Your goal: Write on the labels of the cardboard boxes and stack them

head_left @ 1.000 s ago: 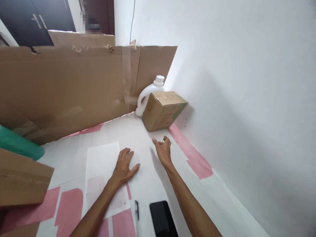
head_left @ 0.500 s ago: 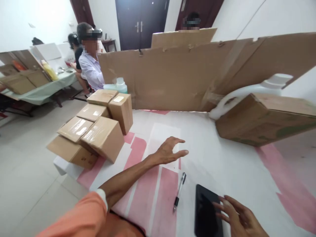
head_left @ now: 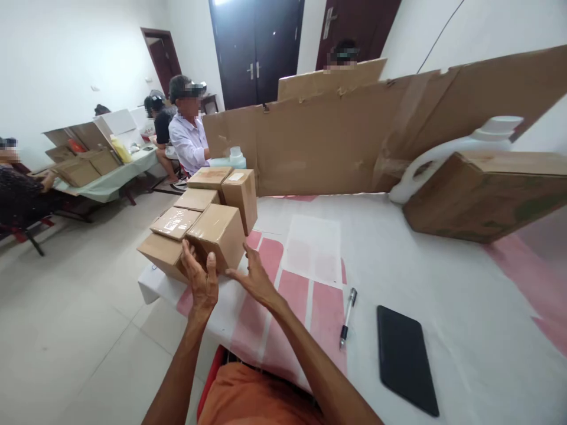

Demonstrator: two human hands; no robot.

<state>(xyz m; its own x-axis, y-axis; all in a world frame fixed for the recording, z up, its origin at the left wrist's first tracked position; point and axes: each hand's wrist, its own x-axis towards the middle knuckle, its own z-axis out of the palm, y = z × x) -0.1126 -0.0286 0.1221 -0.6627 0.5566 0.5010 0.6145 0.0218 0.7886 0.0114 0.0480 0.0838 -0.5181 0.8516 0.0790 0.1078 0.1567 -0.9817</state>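
Observation:
Several brown cardboard boxes stand grouped at the left edge of the table. My left hand (head_left: pixel 201 280) is open, fingers stretched upward, at the near side of the front cardboard box (head_left: pixel 225 236). On that box's right side, my right hand (head_left: pixel 254 274) is open with thumb and fingers apart. Whether the fingertips touch the cardboard I cannot tell. A lower cardboard box (head_left: pixel 162 254) lies just left of my left hand, partly covered by a flat taped box (head_left: pixel 175 222). Behind stands a taller box (head_left: pixel 241 198) with a white label.
A black tablet-like slab (head_left: pixel 406 360) and a pen (head_left: pixel 348 319) lie on the white-and-pink tablecloth (head_left: pixel 469 295). A cardboard partition (head_left: pixel 319 141) runs along the back. At right, a large box (head_left: pixel 487 195) leans near a white jug (head_left: pixel 443 156). Other people sit beyond.
Both hands have moved left to the front box, my right hand coming away from the black slab and my left from mid-table. The view has swung left.

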